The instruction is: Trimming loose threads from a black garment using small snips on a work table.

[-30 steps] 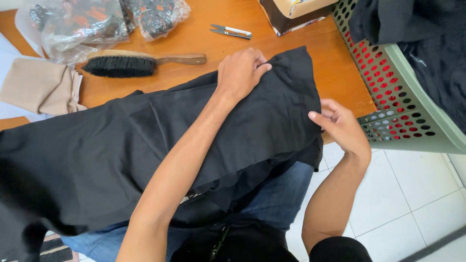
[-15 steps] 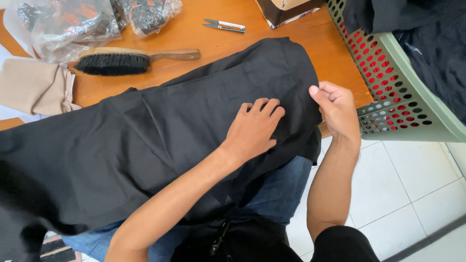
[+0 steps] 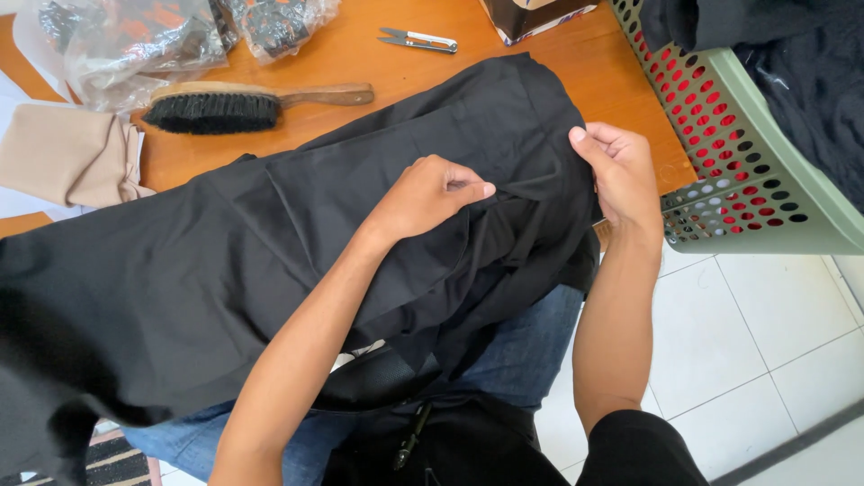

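The black garment [image 3: 270, 261] sprawls across the wooden worktop [image 3: 360, 54] and spills off its near edge onto the person's lap, covering most of the blue jeans [image 3: 522, 360]. The left hand [image 3: 430, 193] sits on the cloth near the middle of the view, fingers curled and pinching up a fold, thumb and fingertips pressed together toward three o'clock. The right hand [image 3: 616, 171], just at three o'clock of the left, is clenched on the garment's right edge, gripping the fabric where it hangs over the worktop corner. Between the two hands the cloth bunches into ridges. At eleven o'clock of the left hand lies a wooden brush [image 3: 243, 103] with dark bristles, handle pointing toward the right, just clear of the garment's upper edge. Above it, crinkled clear plastic bags [image 3: 135, 40] hold dark items. At twelve o'clock a small pair of thread snips [image 3: 418, 40] rests on bare wood, with a cardboard box [image 3: 531, 13] just to its right at the top edge. A folded beige cloth [image 3: 67, 153] lies at nine o'clock by the brush. At two o'clock of the right hand stands a green perforated laundry basket [image 3: 747, 153] holding more dark clothing [image 3: 792, 54], close beside the worktop corner and crowding the right hand. White floor tiles [image 3: 747, 342] show below.
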